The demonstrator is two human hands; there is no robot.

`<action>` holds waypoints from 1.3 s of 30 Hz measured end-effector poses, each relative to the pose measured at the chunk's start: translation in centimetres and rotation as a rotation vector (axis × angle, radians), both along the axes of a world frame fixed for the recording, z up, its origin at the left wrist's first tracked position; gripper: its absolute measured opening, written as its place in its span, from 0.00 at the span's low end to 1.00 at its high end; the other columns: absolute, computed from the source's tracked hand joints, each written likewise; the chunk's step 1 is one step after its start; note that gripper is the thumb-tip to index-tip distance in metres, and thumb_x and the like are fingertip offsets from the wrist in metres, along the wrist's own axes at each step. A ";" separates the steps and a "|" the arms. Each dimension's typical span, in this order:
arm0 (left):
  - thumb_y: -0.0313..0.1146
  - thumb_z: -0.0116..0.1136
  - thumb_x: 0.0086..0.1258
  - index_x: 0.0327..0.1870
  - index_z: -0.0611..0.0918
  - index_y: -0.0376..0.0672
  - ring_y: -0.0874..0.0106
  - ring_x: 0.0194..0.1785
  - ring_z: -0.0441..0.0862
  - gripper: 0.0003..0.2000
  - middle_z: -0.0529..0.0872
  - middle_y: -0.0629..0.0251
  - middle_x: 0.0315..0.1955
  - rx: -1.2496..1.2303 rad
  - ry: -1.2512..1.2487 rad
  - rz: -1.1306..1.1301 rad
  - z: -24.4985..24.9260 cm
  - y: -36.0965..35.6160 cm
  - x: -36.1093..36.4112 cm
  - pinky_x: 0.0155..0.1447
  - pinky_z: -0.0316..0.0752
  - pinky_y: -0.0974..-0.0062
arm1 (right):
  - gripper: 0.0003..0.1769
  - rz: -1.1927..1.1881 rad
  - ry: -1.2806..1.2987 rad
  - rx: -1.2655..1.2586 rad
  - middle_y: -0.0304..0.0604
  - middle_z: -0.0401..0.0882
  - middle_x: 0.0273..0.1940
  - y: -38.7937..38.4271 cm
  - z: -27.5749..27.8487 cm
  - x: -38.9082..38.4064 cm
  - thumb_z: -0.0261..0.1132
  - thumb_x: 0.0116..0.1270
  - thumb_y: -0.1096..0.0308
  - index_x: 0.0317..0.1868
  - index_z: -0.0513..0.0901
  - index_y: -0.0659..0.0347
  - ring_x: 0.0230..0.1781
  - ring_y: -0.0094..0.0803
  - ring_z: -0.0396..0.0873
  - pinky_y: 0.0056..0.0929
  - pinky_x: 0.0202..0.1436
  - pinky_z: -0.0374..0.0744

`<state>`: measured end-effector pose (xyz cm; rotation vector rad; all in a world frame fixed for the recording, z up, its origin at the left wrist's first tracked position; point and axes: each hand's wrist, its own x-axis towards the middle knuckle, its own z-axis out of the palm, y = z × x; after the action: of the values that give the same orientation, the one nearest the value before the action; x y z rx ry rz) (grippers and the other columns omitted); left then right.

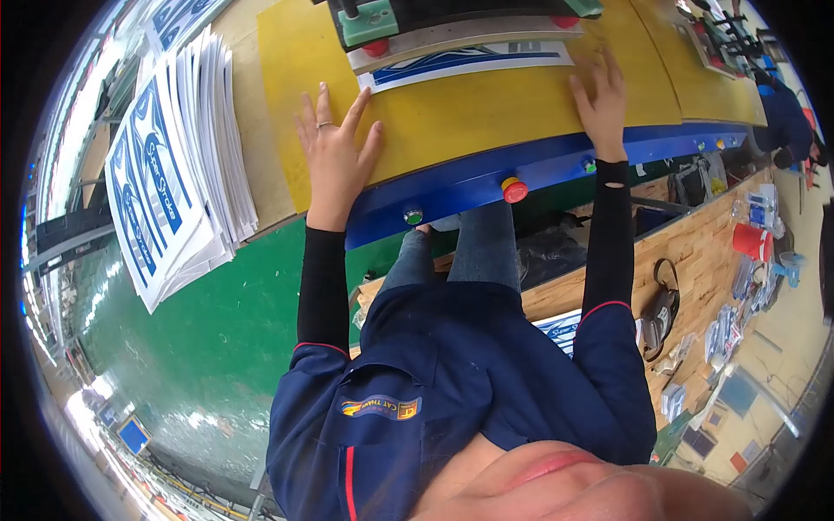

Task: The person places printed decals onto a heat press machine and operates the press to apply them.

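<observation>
Under the press head (460, 35) with its metal bar lies a white sheet (469, 65) with blue print, on the yellow work surface (452, 122). My left hand (339, 152) rests with fingers spread on the yellow surface, a fingertip at the sheet's left corner. Near the sheet's right end, my right hand (601, 104) lies on the same surface with its fingers apart. Neither hand grips anything. The press head hides the sheet's far part.
A stack of printed sheets (161, 182) stands at the left. Along the table's blue front edge (452, 193) sit a red button (514, 189) and green buttons (413, 216). A wooden shelf (608, 269) holding a bag is below; another person (786, 122) is at far right.
</observation>
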<state>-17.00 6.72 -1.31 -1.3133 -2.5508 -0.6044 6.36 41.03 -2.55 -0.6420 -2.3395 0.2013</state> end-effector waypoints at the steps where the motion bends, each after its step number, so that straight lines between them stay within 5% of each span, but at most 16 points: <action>1: 0.47 0.59 0.75 0.69 0.79 0.67 0.41 0.82 0.51 0.22 0.62 0.44 0.77 0.010 0.001 0.003 0.1 0.0 0.0 0.81 0.41 0.40 | 0.17 0.011 -0.025 0.043 0.55 0.67 0.75 0.5 -0.1 0.2 0.62 0.74 0.48 0.57 0.87 0.37 0.77 0.61 0.60 0.55 0.77 0.60; 23: 0.51 0.60 0.73 0.72 0.77 0.70 0.39 0.81 0.52 0.25 0.62 0.41 0.77 -0.006 0.040 0.018 -0.3 0.0 0.0 0.81 0.44 0.40 | 0.18 -0.033 -0.052 -0.056 0.53 0.71 0.72 1.0 -0.7 0.1 0.61 0.75 0.50 0.60 0.87 0.36 0.75 0.59 0.64 0.52 0.76 0.65; 31: 0.45 0.65 0.67 0.72 0.76 0.66 0.37 0.79 0.55 0.29 0.60 0.37 0.76 0.046 -0.106 0.049 0.4 0.3 0.3 0.80 0.47 0.40 | 0.18 0.015 -0.099 -0.086 0.61 0.73 0.69 1.2 -0.4 0.7 0.64 0.74 0.61 0.61 0.86 0.53 0.71 0.57 0.70 0.46 0.74 0.67; 39: 0.49 0.64 0.67 0.70 0.78 0.63 0.35 0.78 0.56 0.28 0.62 0.36 0.75 0.132 -0.107 0.038 -1.3 0.3 -0.1 0.79 0.50 0.37 | 0.20 0.064 -0.137 -0.077 0.61 0.71 0.71 2.4 -1.0 0.9 0.58 0.79 0.58 0.65 0.83 0.52 0.73 0.55 0.67 0.46 0.75 0.66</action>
<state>-17.08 7.02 -2.66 -1.2174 -2.5628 -0.8411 7.22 43.45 -3.57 -0.6369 -2.4959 0.2859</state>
